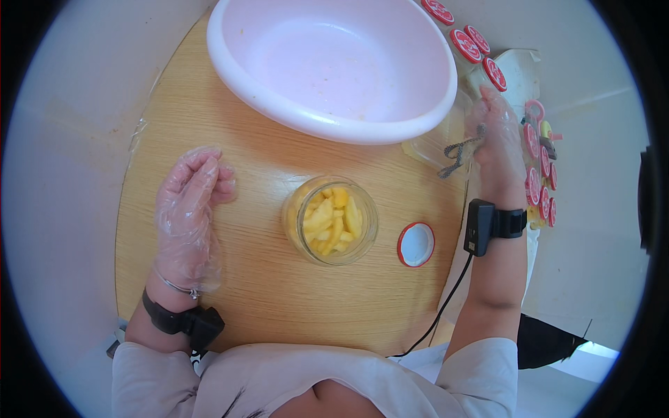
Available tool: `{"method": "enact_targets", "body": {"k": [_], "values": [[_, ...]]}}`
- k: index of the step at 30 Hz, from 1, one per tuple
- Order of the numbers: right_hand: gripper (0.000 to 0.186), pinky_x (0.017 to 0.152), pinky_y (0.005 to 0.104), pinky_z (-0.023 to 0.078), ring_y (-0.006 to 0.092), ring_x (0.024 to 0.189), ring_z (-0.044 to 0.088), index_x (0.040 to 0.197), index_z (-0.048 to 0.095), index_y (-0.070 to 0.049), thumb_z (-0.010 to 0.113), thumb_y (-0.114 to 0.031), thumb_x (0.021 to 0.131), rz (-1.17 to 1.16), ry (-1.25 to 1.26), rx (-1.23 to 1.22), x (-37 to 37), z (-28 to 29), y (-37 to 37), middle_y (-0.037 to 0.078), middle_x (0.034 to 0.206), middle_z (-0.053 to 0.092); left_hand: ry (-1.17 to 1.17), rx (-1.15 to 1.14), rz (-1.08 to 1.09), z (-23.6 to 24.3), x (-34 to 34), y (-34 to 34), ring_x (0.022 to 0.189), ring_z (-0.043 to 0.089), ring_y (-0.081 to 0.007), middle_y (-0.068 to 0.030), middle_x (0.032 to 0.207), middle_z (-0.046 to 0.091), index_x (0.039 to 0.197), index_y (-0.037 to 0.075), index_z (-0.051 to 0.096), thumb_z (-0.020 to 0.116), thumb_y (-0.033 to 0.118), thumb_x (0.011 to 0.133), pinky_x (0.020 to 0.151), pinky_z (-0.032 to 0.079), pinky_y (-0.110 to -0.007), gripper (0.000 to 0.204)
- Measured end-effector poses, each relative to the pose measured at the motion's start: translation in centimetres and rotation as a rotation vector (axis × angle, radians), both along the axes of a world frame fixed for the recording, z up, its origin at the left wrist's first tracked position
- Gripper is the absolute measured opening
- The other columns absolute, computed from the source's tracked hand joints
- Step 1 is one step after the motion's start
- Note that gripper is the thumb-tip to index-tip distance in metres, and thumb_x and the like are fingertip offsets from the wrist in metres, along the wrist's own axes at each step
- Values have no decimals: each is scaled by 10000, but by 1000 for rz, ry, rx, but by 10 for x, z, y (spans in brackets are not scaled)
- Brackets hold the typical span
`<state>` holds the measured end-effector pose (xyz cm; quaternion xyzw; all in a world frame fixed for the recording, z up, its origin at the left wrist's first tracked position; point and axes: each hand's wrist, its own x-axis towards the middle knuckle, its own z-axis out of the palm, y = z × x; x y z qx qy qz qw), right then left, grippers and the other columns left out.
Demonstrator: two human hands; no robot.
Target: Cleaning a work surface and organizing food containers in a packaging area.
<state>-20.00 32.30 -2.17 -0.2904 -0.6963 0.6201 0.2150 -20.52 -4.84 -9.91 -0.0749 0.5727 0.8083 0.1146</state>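
An open glass jar of yellow fruit pieces stands mid-table, with a red-rimmed lid lying underside up to its right. My left hand, in a clear plastic glove, rests left of the jar with its fingers curled and nothing visible in them. My gloved right hand reaches to the upper right, fingers bent just below red-lidded jars; what they hold, if anything, is unclear. Beside it lie a dark patterned cord and a clear plastic item.
A large pale pink basin takes up the back of the wooden table. More red-lidded jars line the right edge, near small pink and yellow items. White walls enclose both sides. A black cable runs from my right wrist.
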Motion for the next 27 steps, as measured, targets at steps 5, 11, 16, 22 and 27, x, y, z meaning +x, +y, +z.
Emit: {"method": "enact_targets", "body": {"k": [5, 11, 16, 22, 27], "values": [[278, 491, 244, 304, 70, 515, 383, 728, 487, -157, 555, -250, 981, -28, 5, 28, 0, 0, -6, -64, 613, 424, 3, -3, -8, -1, 0, -2, 791, 585, -108, -37, 885, 643, 1098, 42, 633, 614, 163, 961, 757, 476, -260, 184], [289, 482, 243, 302, 66, 518, 395, 720, 485, -161, 560, -261, 981, -26, -1, -4, -2, 1, -4, -61, 608, 430, -2, -12, -3, -1, -1, -2, 795, 589, -109, -36, 889, 645, 1098, 42, 634, 618, 164, 957, 758, 477, -262, 188], [264, 501, 245, 349, 77, 555, 444, 756, 495, -146, 584, -276, 968, 12, 112, -175, -6, -10, 27, -44, 628, 459, -1, -21, 8, 1, 0, -3, 795, 589, -107, -34, 882, 646, 1097, 42, 636, 619, 162, 955, 759, 477, -260, 187], [256, 689, 277, 510, 137, 790, 621, 997, 602, -50, 625, -301, 957, -14, 215, -168, -10, -8, 18, 51, 885, 640, -8, -1, 8, -1, 0, 0, 791, 588, -107, -35, 881, 646, 1094, 42, 637, 617, 156, 955, 756, 480, -260, 180], [382, 1004, 363, 469, 218, 1125, 594, 1272, 533, 39, 577, -215, 991, 272, 591, -594, -1, -1, 23, 141, 1210, 604, -3, -4, 5, -3, -1, -2, 790, 588, -106, -36, 881, 645, 1092, 41, 637, 615, 152, 957, 751, 482, -258, 176]]}}
